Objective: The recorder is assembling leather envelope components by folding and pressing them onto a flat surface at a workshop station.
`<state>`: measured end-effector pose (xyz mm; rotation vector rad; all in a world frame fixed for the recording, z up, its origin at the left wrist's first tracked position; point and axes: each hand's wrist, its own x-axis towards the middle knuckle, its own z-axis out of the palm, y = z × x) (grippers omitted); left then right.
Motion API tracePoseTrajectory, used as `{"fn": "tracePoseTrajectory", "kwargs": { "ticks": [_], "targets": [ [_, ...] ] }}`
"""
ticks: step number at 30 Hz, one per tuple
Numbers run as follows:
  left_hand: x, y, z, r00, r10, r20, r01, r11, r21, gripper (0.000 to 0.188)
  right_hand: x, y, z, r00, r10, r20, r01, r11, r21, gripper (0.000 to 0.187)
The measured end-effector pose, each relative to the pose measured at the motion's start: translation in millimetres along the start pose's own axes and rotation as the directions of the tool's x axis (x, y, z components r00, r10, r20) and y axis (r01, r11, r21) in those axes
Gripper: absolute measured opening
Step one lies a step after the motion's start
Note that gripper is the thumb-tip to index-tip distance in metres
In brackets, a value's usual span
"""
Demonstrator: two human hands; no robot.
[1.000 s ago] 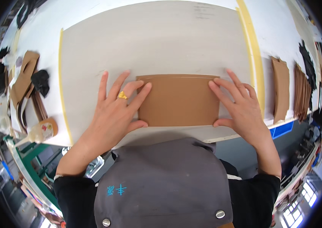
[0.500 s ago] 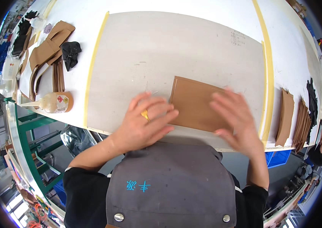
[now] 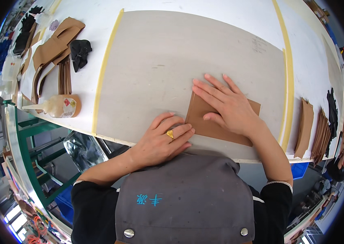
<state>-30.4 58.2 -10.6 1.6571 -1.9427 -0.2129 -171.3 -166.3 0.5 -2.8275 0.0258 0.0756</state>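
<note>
A brown rectangular panel (image 3: pixel 231 132), thin and smooth like leather or card, lies slightly turned on the grey work mat (image 3: pixel 147 53). My right hand (image 3: pixel 228 103) rests flat across it, fingers stretched out and a little apart, its fingertips reaching over the far edge. At the panel's left edge, my left hand (image 3: pixel 166 136) is bent, its fingers close together and their tips on the edge near the lower left corner. A gold-coloured ring shows on that hand. The underside of the panel is hidden.
Left on the white table (image 3: pixel 90 24) are a glue bottle (image 3: pixel 60 106), a black crumpled piece (image 3: pixel 81 55) and folded brown pieces (image 3: pixel 50 53). Stacked brown strips (image 3: pixel 304 128) stand right, beyond yellow tape (image 3: pixel 289 89). A blue bin (image 3: pixel 300 171) sits below the table edge.
My right hand has moved left and settled flat on the panel from a blurred position at its right side. My left hand has shifted slightly right against the panel's edge.
</note>
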Motion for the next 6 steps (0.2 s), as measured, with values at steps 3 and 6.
{"fn": "tracePoseTrajectory", "kwargs": {
  "ticks": [3, 6],
  "targets": [
    [1.5, 0.0, -0.8, 1.0, -0.013, 0.018, 0.013, 1.0, -0.022, 0.041, 3.6, 6.8, 1.4, 1.0, 0.014, -0.028, -0.014, 1.0, -0.02, 0.073],
    [5.7, 1.4, -3.8, 0.998, -0.059, 0.003, 0.059, 0.995, -0.076, 0.048, 1.4, 6.7, 0.4, 0.995, 0.088, -0.04, -0.087, 0.996, 0.024, 0.078]
  ]
}}
